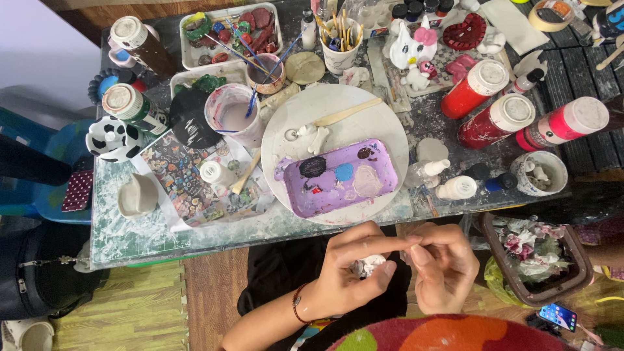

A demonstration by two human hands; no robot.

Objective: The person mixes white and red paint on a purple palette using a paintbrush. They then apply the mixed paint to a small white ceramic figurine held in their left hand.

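Holding a small white lump [372,264] low in front of the body, just below the counter [130,240] edge, the left hand [351,273] curls shut around it while the right hand [442,266] pinches at its top with thumb and forefinger. The lump looks light and small, probably soft clay or a little plaster piece, so it likely dents or chips under a hard squeeze; the safest hold seems to be gently around its sides, cradled in the palm. Most of it is hidden behind the fingers, so its shape and whether it is painted cannot be told. On the counter above sit a round white board [292,120] carrying a purple paint tray [338,179], red paint bottles [484,104], a cup of brushes [341,42] and a white cat figurine [413,45]. A bin [578,260] of scraps stands to the right, partly cut off
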